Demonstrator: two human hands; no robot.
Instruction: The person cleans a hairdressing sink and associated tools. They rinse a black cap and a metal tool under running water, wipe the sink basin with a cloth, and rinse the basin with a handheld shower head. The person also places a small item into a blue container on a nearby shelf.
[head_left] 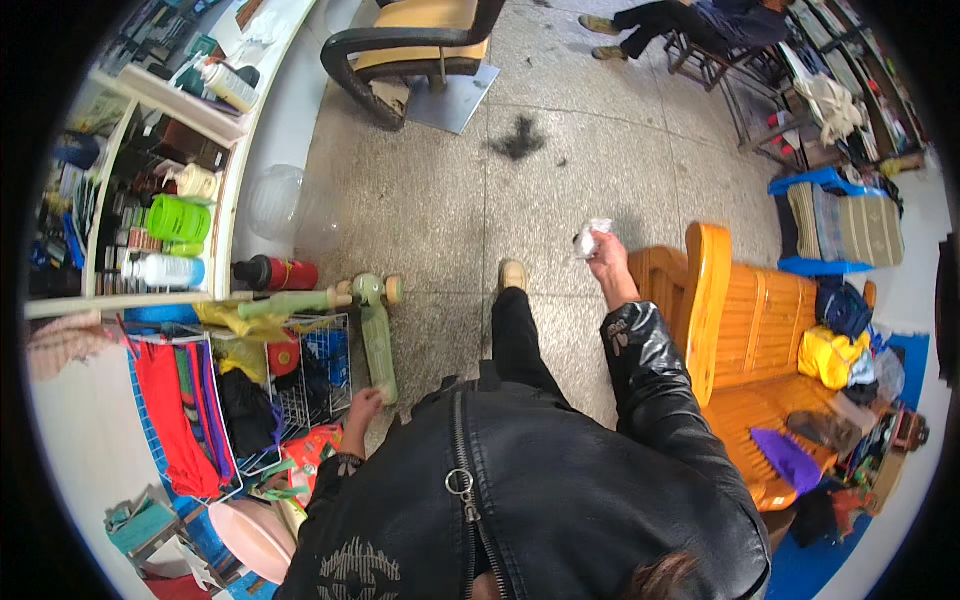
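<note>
My right hand (608,262) is stretched forward over the floor, its fingers closed round a crumpled white wad (592,238) that looks like tissue or thin cloth. Some darker spots show on the wad's left side. At my left side, my left hand (364,408) hangs low with its fingers curled together, and nothing shows in it. It is close to the lower end of a pale green scooter-like frame with small wheels (377,340); I see no clear contact between them.
An orange wooden bench (760,310) with bags stands on my right. Shelves (225,170) of bottles and wire racks (320,370) line the left. Ahead are a salon-type chair (425,45), a dark hair-like clump (520,138) on the floor, and a seated person (700,25).
</note>
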